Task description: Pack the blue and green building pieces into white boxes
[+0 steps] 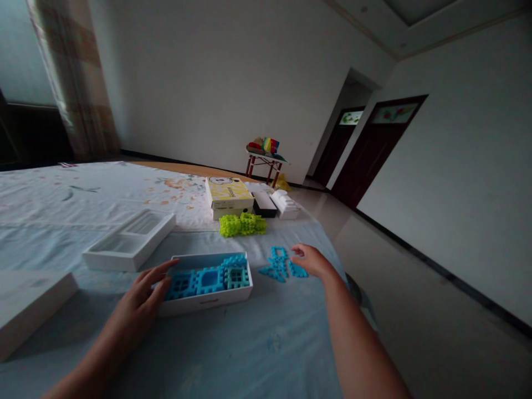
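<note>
A white box (210,302) filled with interlocking blue plastic building blocks (210,280) lies on the cloth in front of me. My left hand (145,288) rests over the box's left end, its fingers stretched out and apart, hiding that corner. To the right of the box, several loose blue pieces (277,265) are spread on the cloth. My right hand (310,259) hovers at their right side, just above a blue piece (297,270). Its fingers are bent with a gap between thumb and forefinger, and nothing shows in them.
Lime-green blocks (242,224) lie behind the blue ones, before a yellow-and-white box (228,194). Nearby are a black tray (264,204) and a white tray (285,204). An open white container (128,244) and a white lid-like box (33,305) occupy the left. The table's edge curves along the right.
</note>
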`<state>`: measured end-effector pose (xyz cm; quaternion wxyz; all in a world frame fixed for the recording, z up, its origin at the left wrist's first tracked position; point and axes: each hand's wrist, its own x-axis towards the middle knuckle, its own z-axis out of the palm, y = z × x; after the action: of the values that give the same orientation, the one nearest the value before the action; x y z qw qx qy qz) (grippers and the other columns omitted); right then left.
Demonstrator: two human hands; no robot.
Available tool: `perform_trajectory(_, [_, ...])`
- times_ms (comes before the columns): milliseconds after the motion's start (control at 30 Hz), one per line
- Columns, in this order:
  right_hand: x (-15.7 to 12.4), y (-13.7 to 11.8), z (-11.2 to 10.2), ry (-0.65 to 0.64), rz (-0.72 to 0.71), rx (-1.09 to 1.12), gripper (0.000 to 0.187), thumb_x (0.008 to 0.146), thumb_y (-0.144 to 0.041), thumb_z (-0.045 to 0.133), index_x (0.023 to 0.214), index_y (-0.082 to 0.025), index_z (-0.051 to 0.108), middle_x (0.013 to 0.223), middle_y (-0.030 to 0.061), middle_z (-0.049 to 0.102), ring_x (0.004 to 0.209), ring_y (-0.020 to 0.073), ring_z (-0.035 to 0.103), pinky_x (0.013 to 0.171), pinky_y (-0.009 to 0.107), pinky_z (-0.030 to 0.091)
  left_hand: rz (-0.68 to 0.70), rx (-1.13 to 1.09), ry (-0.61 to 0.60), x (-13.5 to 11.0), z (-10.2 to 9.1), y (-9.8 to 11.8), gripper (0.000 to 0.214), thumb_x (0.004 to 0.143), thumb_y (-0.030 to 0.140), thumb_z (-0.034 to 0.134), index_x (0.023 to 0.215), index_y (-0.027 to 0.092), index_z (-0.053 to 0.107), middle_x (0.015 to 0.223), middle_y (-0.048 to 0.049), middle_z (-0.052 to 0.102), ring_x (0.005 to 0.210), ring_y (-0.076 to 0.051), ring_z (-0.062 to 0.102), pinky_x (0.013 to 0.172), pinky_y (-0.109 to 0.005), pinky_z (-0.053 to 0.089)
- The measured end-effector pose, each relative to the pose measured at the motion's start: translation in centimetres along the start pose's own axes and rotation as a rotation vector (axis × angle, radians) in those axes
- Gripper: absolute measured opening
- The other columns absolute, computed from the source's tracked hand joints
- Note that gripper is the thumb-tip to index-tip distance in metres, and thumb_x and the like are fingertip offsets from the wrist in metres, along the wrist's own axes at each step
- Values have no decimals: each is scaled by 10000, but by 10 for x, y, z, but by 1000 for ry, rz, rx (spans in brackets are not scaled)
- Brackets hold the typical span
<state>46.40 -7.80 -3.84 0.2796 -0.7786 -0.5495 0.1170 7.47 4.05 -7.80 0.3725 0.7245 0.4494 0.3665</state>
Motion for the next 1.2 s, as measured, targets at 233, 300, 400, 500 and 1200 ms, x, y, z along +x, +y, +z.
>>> perform_trajectory(233, [-10, 34, 10, -16, 99, 48, 305, 548, -215, 716, 850, -207, 672, 904, 33, 673, 871, 207, 606, 779, 299, 447, -25, 8, -12, 0, 0, 0, 545, 750, 531, 416, 1184, 218, 516, 1215, -74, 503, 1083, -256, 489, 919, -366, 411])
perform_trajectory(300, [-8, 37, 11, 1, 97, 125, 236, 570, -232, 700, 796, -171, 674, 807, 41, 677, 797, 203, 616, 729, 300, 460, -37, 1, -15, 0, 0, 2, 554, 746, 536, 410, 1181, 211, 517, 1220, -79, 498, 1089, -259, 484, 937, -379, 395])
perform_trajectory(400, [0, 37, 10, 23, 84, 179, 244, 662, -307, 630, 825, -129, 663, 775, 60, 676, 744, 190, 622, 696, 298, 470, -34, -6, -20, -1, 0, 2, 552, 746, 531, 415, 1184, 211, 514, 1220, -77, 500, 1100, -261, 477, 956, -389, 377])
perform_trajectory(500, [15, 32, 9, 72, 32, 244, 338, 719, -379, 575, 921, -117, 643, 870, 78, 680, 805, 189, 623, 745, 305, 470, -28, 3, -18, -1, -1, 2, 554, 744, 528, 421, 1190, 212, 512, 1217, -82, 499, 1101, -265, 476, 958, -395, 376])
perform_trajectory(1200, [50, 8, 36, -159, -15, 99, 389, 551, -386, 730, 829, -124, 656, 760, 44, 653, 723, 188, 593, 652, 287, 453, 8, -65, 27, -5, 3, 2, 520, 773, 538, 399, 1161, 223, 542, 1129, -90, 524, 994, -214, 548, 829, -337, 474])
